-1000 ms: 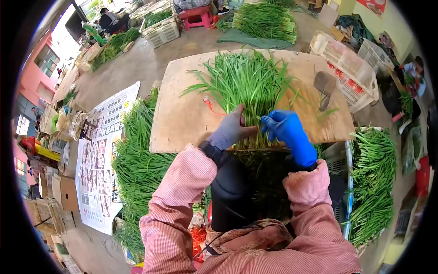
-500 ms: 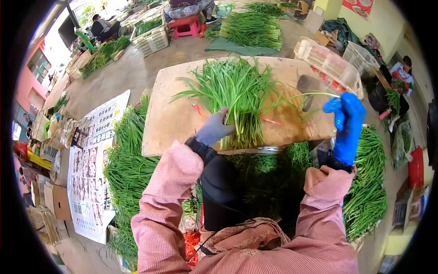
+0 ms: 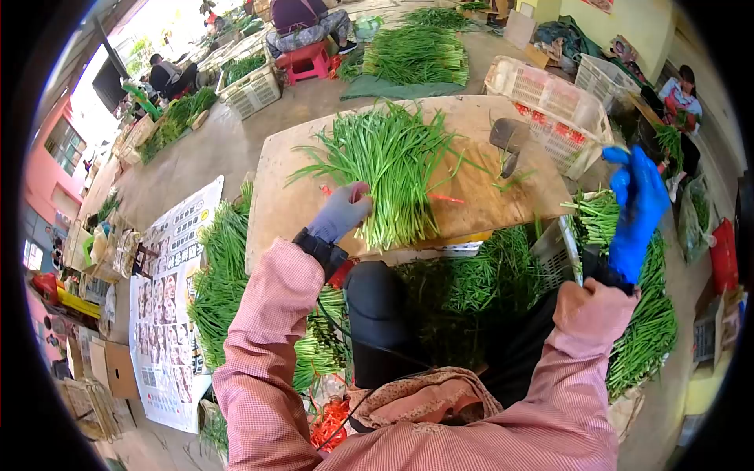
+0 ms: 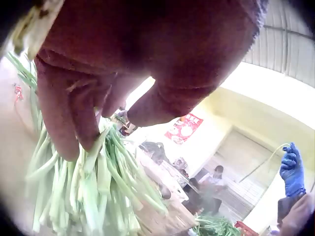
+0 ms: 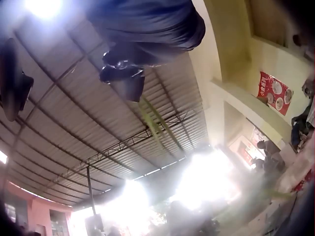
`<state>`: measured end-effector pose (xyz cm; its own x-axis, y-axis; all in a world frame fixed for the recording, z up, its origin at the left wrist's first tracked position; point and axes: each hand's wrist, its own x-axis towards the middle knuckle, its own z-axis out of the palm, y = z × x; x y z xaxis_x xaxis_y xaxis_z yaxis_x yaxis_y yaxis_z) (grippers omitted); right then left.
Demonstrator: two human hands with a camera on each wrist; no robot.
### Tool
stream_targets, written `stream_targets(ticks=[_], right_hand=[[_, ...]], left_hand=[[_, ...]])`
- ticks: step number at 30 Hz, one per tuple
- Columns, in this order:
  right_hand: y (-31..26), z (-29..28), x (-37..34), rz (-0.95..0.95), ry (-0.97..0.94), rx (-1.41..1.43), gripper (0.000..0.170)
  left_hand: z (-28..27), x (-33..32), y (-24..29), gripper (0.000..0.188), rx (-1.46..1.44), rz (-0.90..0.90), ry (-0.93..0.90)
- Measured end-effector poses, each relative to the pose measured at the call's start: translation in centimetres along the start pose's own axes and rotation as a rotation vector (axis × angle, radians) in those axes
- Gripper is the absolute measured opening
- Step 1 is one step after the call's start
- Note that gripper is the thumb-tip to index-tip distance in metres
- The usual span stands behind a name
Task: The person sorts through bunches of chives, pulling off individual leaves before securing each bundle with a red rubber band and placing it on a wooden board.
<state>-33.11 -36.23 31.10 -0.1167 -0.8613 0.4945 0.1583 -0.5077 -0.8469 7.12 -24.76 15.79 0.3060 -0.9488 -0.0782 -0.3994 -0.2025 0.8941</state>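
A thick bundle of garlic chives (image 3: 389, 173) lies on the wooden board (image 3: 275, 196), its pale cut ends toward the person. My grey-gloved left hand (image 3: 342, 210) is at the left side of the stems. In the left wrist view its fingers (image 4: 64, 118) curl over the pale stems (image 4: 93, 191), with the thumb on the other side. The right hand (image 3: 640, 208), in a blue glove, is raised off the board to the right. It pinches a thin chive blade (image 4: 261, 169), whose green strands (image 5: 155, 123) hang from the fingertips in the right wrist view.
A cleaver-like tool (image 3: 509, 143) and a red strip (image 3: 446, 198) lie on the board. More chives are heaped at left (image 3: 216, 275) and right (image 3: 648, 330). A white crate (image 3: 550, 102) stands behind the board's right corner. Other people sit farther off.
My right hand has left the bundle and moved up and right, drawing out a chive blade. My left hand stays at the bundle's left side. The head view has shifted slightly.
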Motion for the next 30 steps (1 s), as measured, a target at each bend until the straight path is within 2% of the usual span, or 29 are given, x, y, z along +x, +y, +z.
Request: stream_targets(ticks=[1, 3, 5, 6, 7, 9, 10, 11, 13, 14, 17, 19, 20, 22, 26, 29, 30], right_hand=[[-0.2, 1.7, 0.3, -0.007, 0.006, -0.042, 0.02], [-0.1, 4.9, 0.5, -0.03, -0.141, -0.059, 0.022], [1.5, 8.4, 0.0, -0.033, -0.319, 0.101, 0.022], [2.6, 9.8, -0.6, 0.072, -0.455, 0.075, 0.021], [4.0, 11.3, -1.4, 0.179, -0.591, 0.047, 0.02], [9.4, 14.4, -5.7, 0.332, -0.618, 0.111, 0.017], [13.1, 14.9, -7.9, 0.348, -0.734, 0.004, 0.016], [15.9, 15.2, -10.1, 0.363, -0.849, -0.104, 0.017], [17.4, 15.3, -13.5, 0.45, -0.88, -0.367, 0.024], [18.1, 15.3, -14.2, 0.46, -0.885, -0.363, 0.024], [19.3, 14.7, -15.1, 0.398, -0.892, -0.35, 0.03], [19.4, 14.8, -14.9, 0.193, -0.938, -0.494, 0.034], [19.4, 14.6, -14.8, 0.195, -0.935, -0.492, 0.034], [17.6, 14.4, -14.2, 0.411, -1.046, -0.534, 0.036], [16.6, 12.2, -14.4, 0.488, -0.998, -0.428, 0.034], [15.7, 11.4, -15.9, 0.48, -1.047, -0.323, 0.032], [15.3, 11.4, -17.5, 0.499, -1.091, -0.212, 0.03]], left_hand=[[0.3, 0.0, 0.2, 0.022, -0.117, -0.039, -0.028], [0.8, -0.7, 1.3, 0.021, -0.095, -0.061, 0.012], [1.0, -0.7, 1.4, 0.017, -0.195, -0.139, 0.054], [0.4, -0.2, 0.6, 0.018, -0.187, -0.119, -0.044], [0.5, 0.2, -0.3, 0.018, -0.184, -0.12, -0.044], [0.8, 0.7, -2.4, 0.02, -0.182, 0.031, -0.017], [0.9, 1.1, -3.3, 0.021, -0.013, 0.025, -0.008], [0.9, 0.9, -3.1, 0.021, -0.009, 0.021, -0.007], [0.9, 0.4, -2.4, 0.023, -0.024, 0.01, -0.017], [1.0, 0.8, -3.3, 0.022, -0.033, 0.027, -0.008], [0.9, 0.3, -1.4, 0.022, -0.127, -0.074, -0.052], [1.0, 0.5, -1.2, 0.021, -0.153, -0.049, -0.068], [1.3, 0.6, -1.1, 0.02, -0.196, -0.059, -0.071], [2.0, 0.9, -0.8, 0.019, -0.268, -0.072, -0.061], [2.3, 2.0, -0.5, 0.017, -0.297, -0.124, -0.071], [2.3, 2.2, -0.4, 0.018, -0.346, -0.191, -0.047], [2.2, 2.3, -0.4, 0.018, -0.345, -0.194, -0.047]])
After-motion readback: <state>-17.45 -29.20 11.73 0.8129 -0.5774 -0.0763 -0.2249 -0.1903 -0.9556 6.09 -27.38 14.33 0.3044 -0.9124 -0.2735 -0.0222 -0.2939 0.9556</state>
